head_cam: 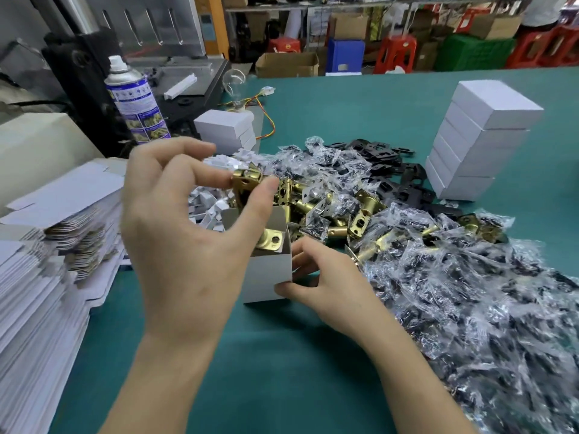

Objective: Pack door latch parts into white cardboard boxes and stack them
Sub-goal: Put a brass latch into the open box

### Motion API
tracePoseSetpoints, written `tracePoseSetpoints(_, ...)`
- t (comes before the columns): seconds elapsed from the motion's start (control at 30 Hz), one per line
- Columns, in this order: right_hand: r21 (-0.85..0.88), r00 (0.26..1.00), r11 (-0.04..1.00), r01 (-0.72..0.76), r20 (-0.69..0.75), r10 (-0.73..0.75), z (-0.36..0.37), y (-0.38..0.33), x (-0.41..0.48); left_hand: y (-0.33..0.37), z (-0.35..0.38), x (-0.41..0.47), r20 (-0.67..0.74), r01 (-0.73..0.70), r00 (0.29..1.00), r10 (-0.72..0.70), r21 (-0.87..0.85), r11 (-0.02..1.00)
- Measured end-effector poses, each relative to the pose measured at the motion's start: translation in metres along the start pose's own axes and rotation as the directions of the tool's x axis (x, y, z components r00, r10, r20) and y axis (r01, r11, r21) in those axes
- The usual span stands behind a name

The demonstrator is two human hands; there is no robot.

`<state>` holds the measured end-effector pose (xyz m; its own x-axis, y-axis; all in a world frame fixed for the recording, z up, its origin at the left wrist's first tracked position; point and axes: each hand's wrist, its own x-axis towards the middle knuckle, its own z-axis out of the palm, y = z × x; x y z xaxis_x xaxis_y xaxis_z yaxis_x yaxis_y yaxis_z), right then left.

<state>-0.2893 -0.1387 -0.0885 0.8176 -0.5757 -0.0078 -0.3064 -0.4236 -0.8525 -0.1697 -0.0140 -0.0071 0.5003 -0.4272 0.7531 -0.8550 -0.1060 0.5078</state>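
An open white cardboard box (268,278) stands upright on the green table (282,355), with a brass latch part (272,241) showing in its open top. My left hand (185,233) pinches a second brass latch part (246,180) between thumb and fingers just above the box. My right hand (326,277) grips the box's lower right corner, thumb on the front face. Behind the box lies a pile of loose brass latches (338,211).
Small plastic bags of parts (470,292) cover the right side. Black plates (391,164) lie beyond them. A stack of closed white boxes (479,139) stands far right, another (225,128) at centre back. Flat box blanks (47,245) are piled left, beside a spray can (134,98).
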Motion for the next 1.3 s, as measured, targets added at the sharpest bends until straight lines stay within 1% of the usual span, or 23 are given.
tracePoseSetpoints(0.03,0.001,1.0,1.0,0.001,0.001,-0.001,0.001,0.0,0.0,0.006,0.001,-0.006,-0.023,0.027,0.999,-0.026,0.008,1.0)
tracePoseSetpoints(0.07,0.006,1.0,1.0,0.002,0.003,-0.002,0.001,-0.001,-0.001,0.006,0.004,-0.008,-0.043,0.052,0.998,-0.053,-0.024,0.998)
tracePoseSetpoints(0.1,0.012,1.0,1.0,0.001,0.004,-0.001,0.001,-0.001,-0.001,0.004,0.01,-0.006,-0.086,0.058,0.995,-0.057,0.008,0.998)
tracePoseSetpoints(0.2,0.013,1.0,1.0,-0.001,0.001,0.001,0.003,-0.002,-0.001,0.003,0.016,-0.004,-0.161,0.007,0.987,0.015,0.137,0.99)
tracePoseSetpoints(0.37,0.027,1.0,1.0,0.006,-0.02,-0.005,0.001,-0.001,-0.001,0.002,0.022,-0.018,-0.215,0.052,0.977,-0.013,0.175,0.983)
tracePoseSetpoints(0.63,0.006,1.0,1.0,0.012,-0.019,-0.012,0.0,-0.002,-0.001,-0.007,0.022,-0.02,-0.207,0.063,0.978,-0.022,0.192,0.979)
tracePoseSetpoints(0.77,0.015,1.0,1.0,0.001,-0.031,0.0,0.001,-0.003,-0.002,-0.011,0.027,-0.027,-0.156,0.078,0.987,-0.042,0.228,0.971)
tracePoseSetpoints(0.9,0.022,0.998,1.0,0.001,-0.056,0.001,0.001,-0.002,-0.001,-0.009,0.031,-0.032,-0.062,0.097,0.995,-0.083,0.276,0.956)
tracePoseSetpoints(0.97,0.022,0.998,1.0,-0.004,-0.068,0.006,0.0,0.0,0.0,-0.012,0.028,-0.03,-0.064,0.091,0.995,-0.078,0.236,0.968)
tracePoseSetpoints(1.0,0.023,0.998,1.0,-0.007,-0.066,0.008,0.0,0.0,0.0,-0.016,0.025,-0.027,-0.073,0.093,0.994,-0.081,0.18,0.979)
tracePoseSetpoints(1.1,0.013,0.999,1.0,-0.002,-0.052,0.002,0.001,0.001,0.001,-0.033,0.02,-0.015,-0.036,0.173,0.984,-0.176,-0.067,0.983)
tracePoseSetpoints(1.17,0.01,0.999,1.0,0.0,-0.052,0.0,0.001,0.002,0.001,-0.05,0.018,-0.009,0.003,0.286,0.957,-0.288,-0.15,0.947)
tracePoseSetpoints(1.23,0.018,0.999,1.0,0.003,-0.052,-0.002,0.001,0.002,0.0,-0.071,0.017,-0.008,0.007,0.403,0.914,-0.405,-0.117,0.908)
tracePoseSetpoints(1.3,0.029,0.999,1.0,0.007,-0.051,-0.006,0.001,0.002,0.0,-0.099,0.014,-0.012,-0.008,0.46,0.888,-0.46,0.015,0.888)
